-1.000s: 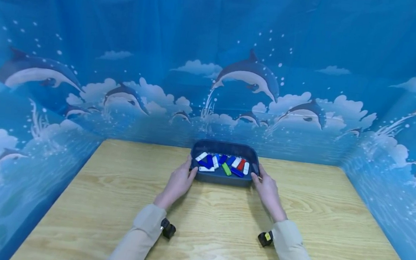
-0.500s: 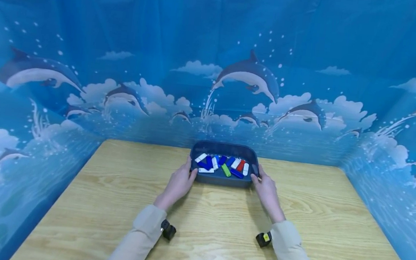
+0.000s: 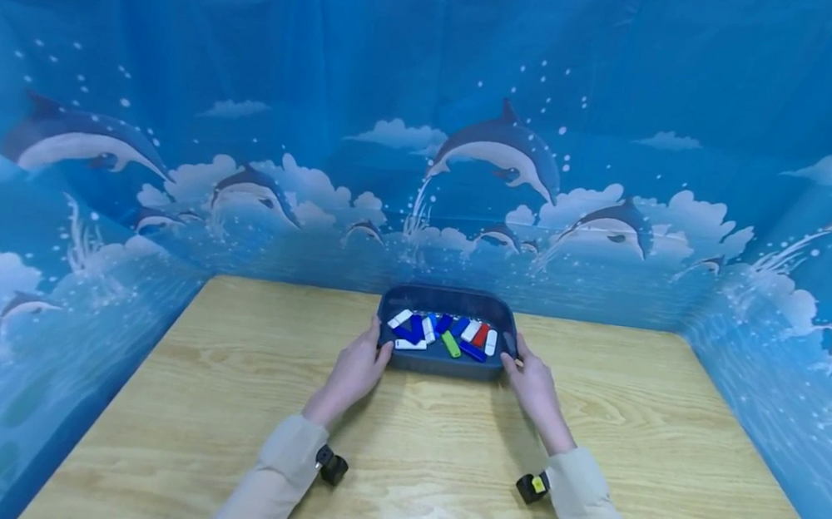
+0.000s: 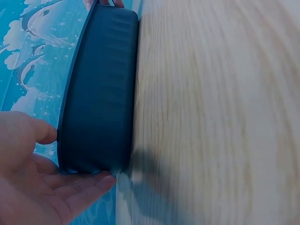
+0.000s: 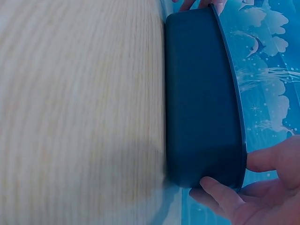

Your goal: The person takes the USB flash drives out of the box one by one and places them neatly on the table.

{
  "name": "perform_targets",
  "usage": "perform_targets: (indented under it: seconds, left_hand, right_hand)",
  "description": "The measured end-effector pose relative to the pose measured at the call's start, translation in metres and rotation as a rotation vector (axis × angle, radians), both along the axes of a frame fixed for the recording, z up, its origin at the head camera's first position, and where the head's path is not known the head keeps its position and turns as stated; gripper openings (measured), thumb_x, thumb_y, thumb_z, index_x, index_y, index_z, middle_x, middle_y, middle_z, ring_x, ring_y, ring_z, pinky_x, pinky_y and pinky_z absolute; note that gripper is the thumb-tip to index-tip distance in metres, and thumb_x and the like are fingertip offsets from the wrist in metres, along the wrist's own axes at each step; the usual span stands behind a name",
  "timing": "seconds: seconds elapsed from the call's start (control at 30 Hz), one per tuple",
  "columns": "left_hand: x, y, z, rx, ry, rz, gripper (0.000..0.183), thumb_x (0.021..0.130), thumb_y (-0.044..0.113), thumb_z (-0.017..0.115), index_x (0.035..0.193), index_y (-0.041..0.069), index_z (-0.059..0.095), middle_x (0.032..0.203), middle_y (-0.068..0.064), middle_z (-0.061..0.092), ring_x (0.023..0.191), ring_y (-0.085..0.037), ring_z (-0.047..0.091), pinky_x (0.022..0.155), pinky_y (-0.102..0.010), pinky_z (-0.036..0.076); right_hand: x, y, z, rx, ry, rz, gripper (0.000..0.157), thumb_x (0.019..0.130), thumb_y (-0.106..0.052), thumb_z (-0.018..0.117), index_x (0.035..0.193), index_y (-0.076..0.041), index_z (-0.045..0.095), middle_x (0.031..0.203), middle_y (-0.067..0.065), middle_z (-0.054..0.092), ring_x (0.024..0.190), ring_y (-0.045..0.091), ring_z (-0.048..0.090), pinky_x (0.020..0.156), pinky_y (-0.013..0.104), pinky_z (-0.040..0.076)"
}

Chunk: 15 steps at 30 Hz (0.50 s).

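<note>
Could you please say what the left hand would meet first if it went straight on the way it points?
Most likely the dark bin, whose end the left hand holds; past it, probably the dolphin backdrop, though depth is unclear.

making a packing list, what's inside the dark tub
Inside the dark tub I can see several white sticks, several blue sticks, one red stick and one green stick. Some overlap; anything fully beneath them is covered and cannot be seen.
</note>
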<state>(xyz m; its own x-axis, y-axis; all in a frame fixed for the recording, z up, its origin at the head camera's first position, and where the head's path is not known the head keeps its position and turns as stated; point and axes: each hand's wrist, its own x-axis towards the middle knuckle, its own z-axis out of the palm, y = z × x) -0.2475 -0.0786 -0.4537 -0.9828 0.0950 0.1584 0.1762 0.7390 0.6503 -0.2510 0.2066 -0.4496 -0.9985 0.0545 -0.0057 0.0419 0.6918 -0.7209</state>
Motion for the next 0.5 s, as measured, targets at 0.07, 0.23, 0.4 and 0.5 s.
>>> perform_targets:
  seconds: [0.07,0.23,0.4,0.5]
  left_hand:
    - [0.002,-0.001,-0.001,0.003,0.007,-0.002,0.063,0.106,0.022,0.052,0.153,-0.011,0.025,0.152,-0.03,0.04,0.136,-0.043,0.047,0.113,-0.052,0.039]
    - [0.008,-0.002,-0.001,-0.005,0.012,0.011,0.062,0.106,0.022,0.052,0.152,-0.012,0.027,0.151,-0.029,0.041,0.136,-0.042,0.048,0.112,-0.051,0.039]
    - [0.013,-0.002,0.0,-0.016,0.008,0.016,0.063,0.106,0.022,0.053,0.153,-0.011,0.026,0.15,-0.03,0.044,0.134,-0.042,0.05,0.111,-0.051,0.042]
    - [0.015,-0.003,-0.002,-0.02,0.014,0.014,0.063,0.106,0.022,0.053,0.153,-0.011,0.026,0.149,-0.03,0.045,0.133,-0.041,0.051,0.11,-0.05,0.043]
  right_hand:
    - [0.002,0.0,0.0,0.005,-0.004,0.006,0.062,0.108,-0.022,0.048,0.157,0.003,0.021,0.15,0.032,0.04,0.123,0.045,0.058,0.088,0.046,0.056]
    - [0.007,0.0,0.001,-0.006,-0.022,0.022,0.062,0.108,-0.022,0.047,0.157,0.004,0.019,0.151,0.032,0.038,0.129,0.046,0.051,0.101,0.053,0.049]
    - [0.011,0.001,0.002,-0.012,-0.013,0.032,0.062,0.108,-0.021,0.047,0.157,0.004,0.019,0.151,0.032,0.038,0.128,0.047,0.052,0.105,0.055,0.045]
    - [0.014,0.002,0.001,-0.002,-0.005,0.041,0.062,0.108,-0.022,0.048,0.157,0.005,0.02,0.15,0.032,0.039,0.127,0.047,0.053,0.105,0.055,0.045]
